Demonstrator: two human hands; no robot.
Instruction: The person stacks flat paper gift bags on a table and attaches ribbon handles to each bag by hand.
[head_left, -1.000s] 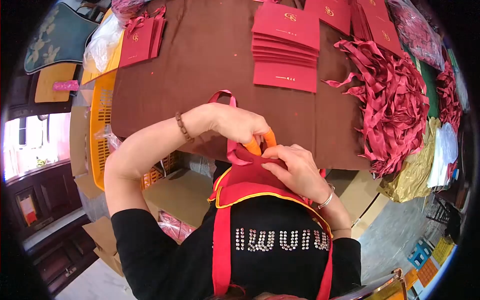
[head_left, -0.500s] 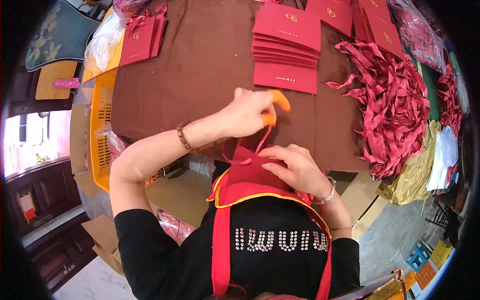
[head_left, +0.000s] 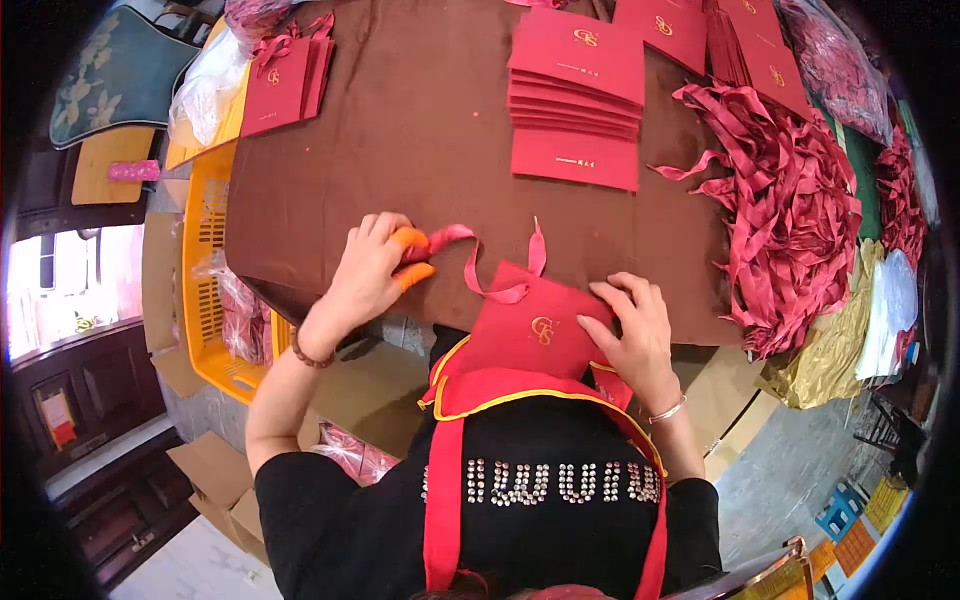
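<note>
A red bag [head_left: 535, 325] with a gold emblem lies tilted against the apron at the table's near edge. A dark pink ribbon [head_left: 472, 262] runs from its top to my left hand [head_left: 375, 265], which has orange covers on two fingertips. These fingers pinch the ribbon, left of the bag. Another ribbon end [head_left: 537, 248] stands up from the bag's top. My right hand [head_left: 637, 330] holds the bag's right edge, thumb on its front.
Stacked red bags [head_left: 575, 110] lie on the brown-covered table [head_left: 400, 130]. At the right is a heap of ribbons [head_left: 780, 220]. More red bags [head_left: 285, 85] with ribbons rest at the upper left. A yellow crate [head_left: 205, 290] stands by the left edge.
My left hand has moved left and down, away from the bag, drawing the ribbon out. My right hand has shifted right, and the bag's gold emblem now shows.
</note>
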